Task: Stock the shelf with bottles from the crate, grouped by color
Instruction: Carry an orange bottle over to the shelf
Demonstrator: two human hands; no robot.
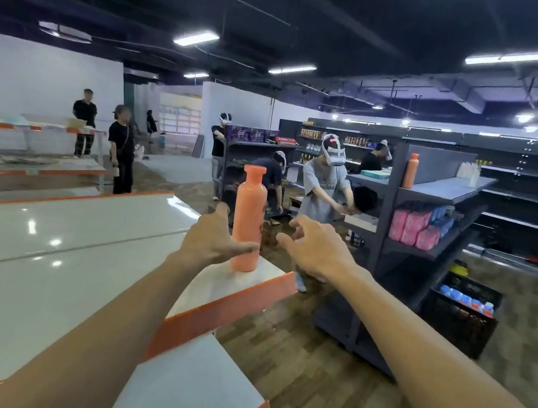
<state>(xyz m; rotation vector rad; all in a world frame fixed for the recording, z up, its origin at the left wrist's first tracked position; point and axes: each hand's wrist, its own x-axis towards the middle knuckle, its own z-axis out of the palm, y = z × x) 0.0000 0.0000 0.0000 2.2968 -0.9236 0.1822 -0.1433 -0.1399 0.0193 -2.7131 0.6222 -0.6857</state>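
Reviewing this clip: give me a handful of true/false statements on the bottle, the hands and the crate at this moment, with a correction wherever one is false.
1. The orange bottle stands upright on the white shelf. True.
2. The right hand is wrapped around the bottle. False: it hovers beside the bottle with fingers spread, holding nothing.
3. The left hand is at the bottle's lower body, thumb across its front. True.
4. The black crate sits on the white shelf next to the bottle. False: it is on the floor to the right, by the dark shelving unit.
5. The bottle has no cap. False: an orange cap closes it.
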